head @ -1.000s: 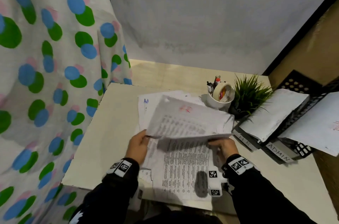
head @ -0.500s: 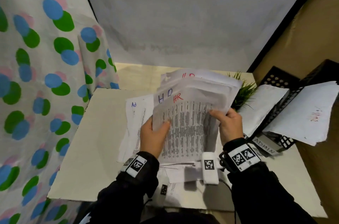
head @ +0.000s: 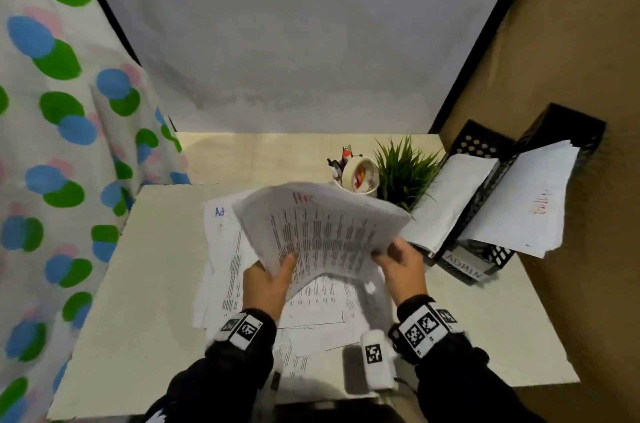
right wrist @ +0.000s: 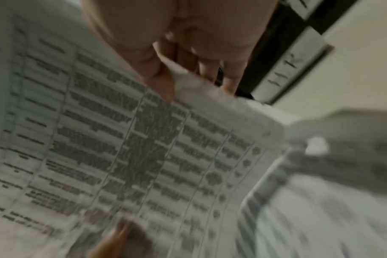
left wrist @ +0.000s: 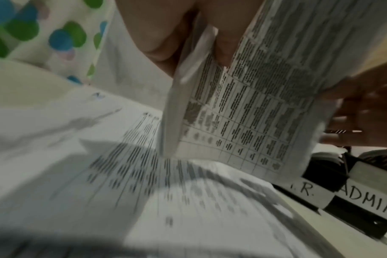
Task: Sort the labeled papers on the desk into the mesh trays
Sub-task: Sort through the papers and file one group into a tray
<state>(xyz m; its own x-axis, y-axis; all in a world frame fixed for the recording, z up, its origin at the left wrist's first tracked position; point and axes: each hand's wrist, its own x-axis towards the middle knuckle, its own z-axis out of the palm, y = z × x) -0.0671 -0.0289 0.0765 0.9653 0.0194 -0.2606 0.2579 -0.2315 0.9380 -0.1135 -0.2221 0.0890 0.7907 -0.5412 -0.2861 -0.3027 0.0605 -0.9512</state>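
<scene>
Fingers [head: 289, 261] of left hand [head: 266, 287] and right hand [head: 401, 266] pinched on near corners of lifted paper bundle [head: 322, 228], red "HR" at its top. Beneath, loose papers [head: 225, 266] spread on pale desk [head: 138, 284], grey backdrop [head: 294, 41] behind. Right: black mesh trays [head: 485, 207] holding sheets, one labelled ADMIN, the other apparently HR.

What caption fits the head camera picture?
Both hands, left hand and right hand, hold printed papers near mesh trays.
</scene>
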